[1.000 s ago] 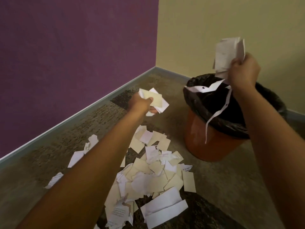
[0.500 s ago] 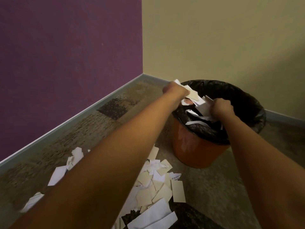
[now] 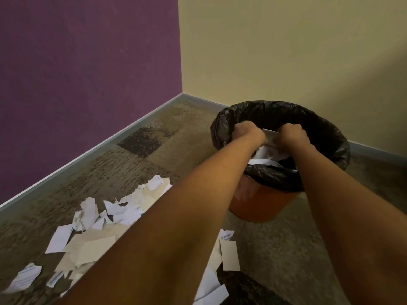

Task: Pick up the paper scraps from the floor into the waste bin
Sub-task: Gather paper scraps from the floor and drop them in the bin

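Dumping step in hand: left hand [image 3: 248,134] and right hand [image 3: 291,137] side by side just inside the mouth of the bin [image 3: 259,205], the right gripping a crumpled wad of paper [image 3: 270,135] between the two, the left clenched with its inside hidden, so cannot tell whether holding anything. Next, by the look of it: loosen both fists over the opening, clear of the black liner [image 3: 326,137]. Then reach back and down to the left for the many paper scraps [image 3: 92,245] strewn on the floor [image 3: 154,164] beneath and beside the left forearm, apart from the bin.
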`<control>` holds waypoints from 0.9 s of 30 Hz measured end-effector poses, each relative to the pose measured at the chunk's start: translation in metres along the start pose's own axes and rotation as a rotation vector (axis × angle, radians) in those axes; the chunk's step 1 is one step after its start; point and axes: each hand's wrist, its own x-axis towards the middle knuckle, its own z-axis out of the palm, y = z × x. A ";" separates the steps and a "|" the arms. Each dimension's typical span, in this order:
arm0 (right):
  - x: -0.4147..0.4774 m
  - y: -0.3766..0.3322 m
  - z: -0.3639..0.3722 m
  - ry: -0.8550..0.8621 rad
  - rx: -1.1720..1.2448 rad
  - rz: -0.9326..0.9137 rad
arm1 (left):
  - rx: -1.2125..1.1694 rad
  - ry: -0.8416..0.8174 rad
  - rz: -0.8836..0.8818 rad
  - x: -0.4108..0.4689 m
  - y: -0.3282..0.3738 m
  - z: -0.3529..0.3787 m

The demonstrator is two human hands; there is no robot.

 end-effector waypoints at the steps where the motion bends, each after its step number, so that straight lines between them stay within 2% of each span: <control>1: -0.001 -0.002 0.000 -0.014 0.014 -0.007 | 0.020 0.019 0.033 0.000 0.001 -0.001; 6: -0.009 -0.012 0.002 0.032 0.102 -0.005 | -0.040 0.174 0.093 -0.005 -0.001 -0.012; 12: -0.050 -0.047 -0.011 0.290 0.464 -0.035 | -0.197 0.416 0.123 -0.024 -0.043 -0.047; 17: -0.101 -0.091 0.000 0.472 0.590 -0.262 | -0.122 0.454 -0.002 -0.033 -0.112 -0.065; 20: -0.125 -0.109 0.025 0.512 0.619 -0.477 | -0.119 0.451 -0.113 -0.039 -0.156 -0.065; 23: -0.144 -0.117 0.069 0.386 0.548 -0.626 | -0.062 0.408 -0.232 -0.048 -0.204 -0.058; 27: -0.152 -0.104 0.151 -0.038 0.372 -0.533 | 0.029 0.289 -0.366 -0.061 -0.267 -0.039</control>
